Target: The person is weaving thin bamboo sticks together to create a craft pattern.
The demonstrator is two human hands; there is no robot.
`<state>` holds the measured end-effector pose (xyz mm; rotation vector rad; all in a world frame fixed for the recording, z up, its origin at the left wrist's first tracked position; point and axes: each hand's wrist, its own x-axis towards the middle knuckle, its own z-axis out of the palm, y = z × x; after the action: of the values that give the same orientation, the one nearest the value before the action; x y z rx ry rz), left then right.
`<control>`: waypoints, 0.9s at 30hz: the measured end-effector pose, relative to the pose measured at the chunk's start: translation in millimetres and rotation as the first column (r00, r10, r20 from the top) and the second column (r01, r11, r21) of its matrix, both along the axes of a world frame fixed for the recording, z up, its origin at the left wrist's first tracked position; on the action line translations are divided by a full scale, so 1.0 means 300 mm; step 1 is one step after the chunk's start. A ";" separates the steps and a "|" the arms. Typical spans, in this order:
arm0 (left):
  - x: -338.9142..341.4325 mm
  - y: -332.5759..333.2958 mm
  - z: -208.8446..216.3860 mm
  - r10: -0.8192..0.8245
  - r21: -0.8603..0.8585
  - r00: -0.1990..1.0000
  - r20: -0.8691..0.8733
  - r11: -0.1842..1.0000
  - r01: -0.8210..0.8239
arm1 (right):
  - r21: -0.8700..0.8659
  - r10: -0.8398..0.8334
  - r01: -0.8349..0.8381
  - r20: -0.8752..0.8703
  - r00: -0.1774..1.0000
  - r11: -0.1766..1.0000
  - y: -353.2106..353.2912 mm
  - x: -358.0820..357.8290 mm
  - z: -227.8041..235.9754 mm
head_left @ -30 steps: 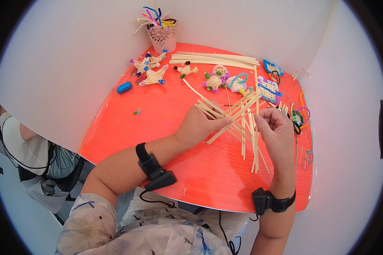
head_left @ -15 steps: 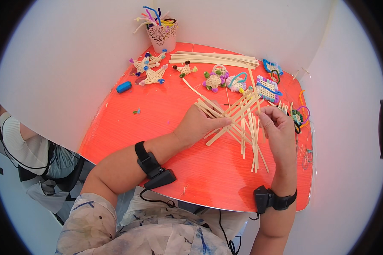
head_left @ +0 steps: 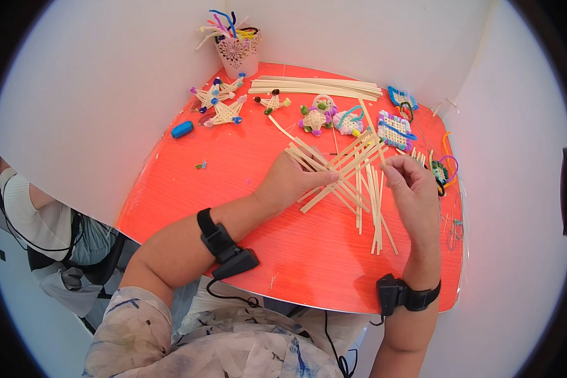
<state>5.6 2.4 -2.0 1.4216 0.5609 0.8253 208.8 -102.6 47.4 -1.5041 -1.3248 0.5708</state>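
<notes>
Your left hand (head_left: 291, 177) pinches the crossed strips (head_left: 363, 160) between thumb and fingers, near the place where they cross, above the middle of the red table (head_left: 283, 258). Please be careful: this one grip seems to be the main support, so if the thumb becomes loose, the strips could turn or slide out of their crossing. Your right hand (head_left: 414, 192) pinches a single strip (head_left: 372, 130) near its lower end, thumb against index finger; its long free part could swing and push the crossed ones. The loose strips (head_left: 377, 217) lie just below, so their ends could catch. If you bend a thin strip too sharply, I think it could crack.
</notes>
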 end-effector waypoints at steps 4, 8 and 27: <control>-0.004 0.001 0.010 0.001 0.041 0.995 -0.104 0.999 0.003 | 0.026 -0.010 0.010 -0.015 1.000 1.000 0.000 0.001 0.001; -0.001 0.001 -0.004 -0.007 0.010 0.998 -0.057 1.000 0.008 | -0.058 0.025 -0.024 0.006 1.000 0.998 -0.003 -0.001 0.000; 0.007 0.000 -0.023 -0.164 -0.328 0.962 0.217 0.916 0.230 | 0.008 0.091 -0.090 -0.113 0.989 0.996 0.026 -0.021 -0.060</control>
<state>7.6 2.3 -8.9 1.0406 0.3900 0.6484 202.5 -94.9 29.5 -1.3932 -1.3098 0.7020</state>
